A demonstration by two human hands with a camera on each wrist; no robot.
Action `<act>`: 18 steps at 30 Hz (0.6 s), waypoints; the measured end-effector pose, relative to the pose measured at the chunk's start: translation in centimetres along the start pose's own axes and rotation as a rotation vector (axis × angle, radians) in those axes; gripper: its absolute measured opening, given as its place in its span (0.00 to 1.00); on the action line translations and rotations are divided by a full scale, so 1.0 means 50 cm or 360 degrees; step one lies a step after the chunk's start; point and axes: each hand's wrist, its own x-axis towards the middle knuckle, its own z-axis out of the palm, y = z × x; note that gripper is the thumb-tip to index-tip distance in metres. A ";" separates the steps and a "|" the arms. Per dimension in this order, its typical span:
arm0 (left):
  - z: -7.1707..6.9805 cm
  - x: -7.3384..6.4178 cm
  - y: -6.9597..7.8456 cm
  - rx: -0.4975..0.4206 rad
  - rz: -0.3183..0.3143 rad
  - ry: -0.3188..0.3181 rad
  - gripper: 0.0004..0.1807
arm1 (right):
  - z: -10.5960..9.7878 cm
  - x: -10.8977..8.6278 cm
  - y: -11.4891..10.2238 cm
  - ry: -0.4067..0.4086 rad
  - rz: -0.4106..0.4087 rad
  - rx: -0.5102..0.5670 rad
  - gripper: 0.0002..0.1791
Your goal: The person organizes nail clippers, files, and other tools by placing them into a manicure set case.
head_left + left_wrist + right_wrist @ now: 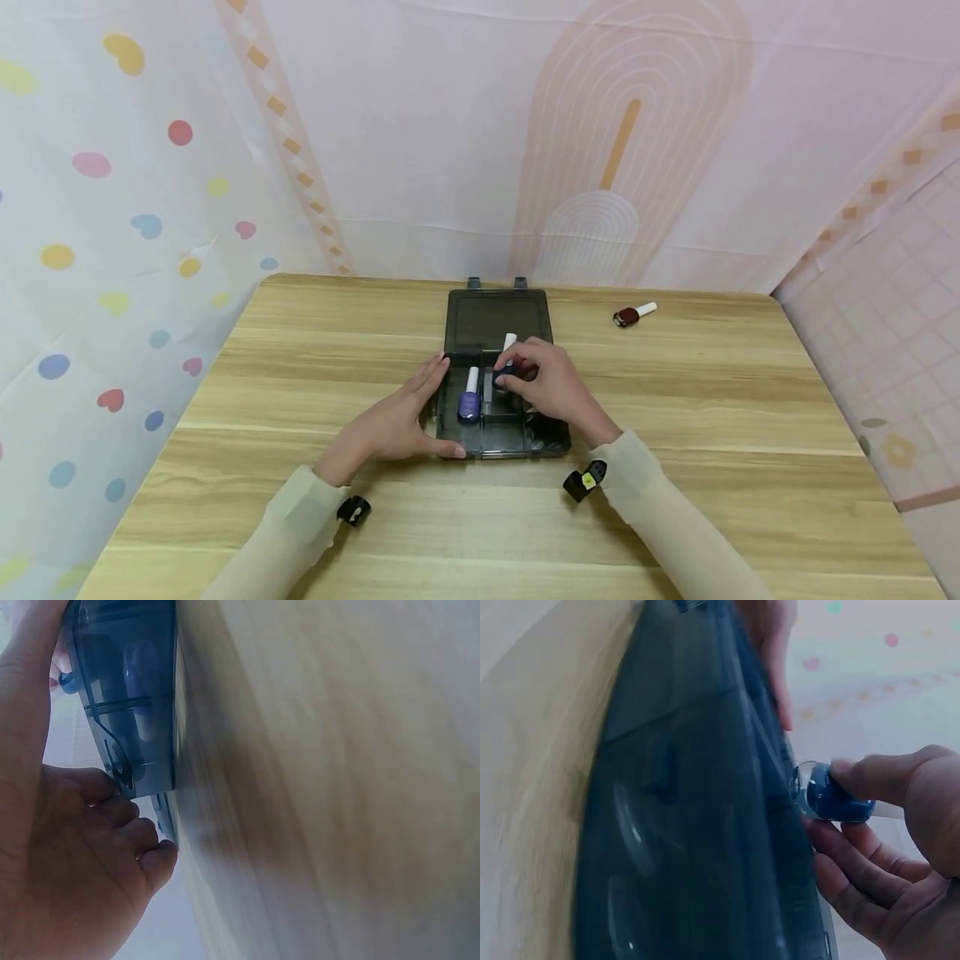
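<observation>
A dark see-through plastic organizer box [502, 455] lies on the table, its lid [497, 318] folded back toward the wall. My left hand [390, 427] holds its left side, thumb at the near corner and fingers at the far one; the left wrist view shows these fingers bent against the box end. Between thumb and fingers, my right hand [551, 383] pinches a dark blue nail polish bottle [829, 793] with a white cap [510, 340], over a middle compartment. A purple nail polish bottle [469, 405] lies in the left compartment, cap toward the lid.
A dark red nail polish bottle [628, 316] with a white cap lies on the wooden table [712, 417], back right of the box. Patterned cloth [420, 150] hangs behind the table and along its sides.
</observation>
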 end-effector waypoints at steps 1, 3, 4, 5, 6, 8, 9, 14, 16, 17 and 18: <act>0.000 0.000 0.000 0.0000 -0.0001 0.0002 0.76 | -0.001 -0.001 -0.001 0.0014 0.0018 0.0037 0.06; 0.000 -0.001 0.001 -0.0005 0.0005 0.0002 0.76 | -0.002 -0.003 -0.006 0.0036 0.0059 0.0130 0.07; -0.001 -0.001 0.000 -0.0006 0.0006 0.0002 0.76 | -0.001 -0.003 -0.009 0.0038 0.0079 0.0187 0.08; -0.001 -0.001 0.000 -0.0008 0.0007 0.0002 0.76 | 0.000 -0.004 -0.013 0.0033 0.0105 0.0247 0.09; -0.001 -0.001 0.000 -0.0011 0.0008 0.0002 0.76 | 0.002 -0.004 -0.017 0.0024 0.0134 0.0303 0.10; -0.001 -0.002 0.000 -0.0014 0.0014 0.0004 0.76 | 0.008 -0.002 -0.026 0.0000 0.0201 0.0385 0.13; -0.001 -0.002 -0.001 -0.0013 0.0014 0.0005 0.76 | 0.011 -0.002 -0.031 -0.0013 0.0237 0.0412 0.14; 0.000 0.000 -0.001 -0.0024 0.0029 0.0006 0.75 | 0.031 0.001 -0.049 -0.0044 0.0420 0.0495 0.16; 0.001 0.000 -0.001 -0.0025 0.0028 0.0006 0.75 | 0.038 0.003 -0.055 -0.0050 0.0469 0.0513 0.16; 0.001 0.000 -0.001 -0.0027 0.0027 0.0007 0.75 | 0.041 0.003 -0.057 -0.0056 0.0487 0.0520 0.16; 0.001 -0.001 -0.001 -0.0027 0.0023 0.0006 0.76 | 0.044 0.004 -0.058 -0.0066 0.0494 0.0516 0.16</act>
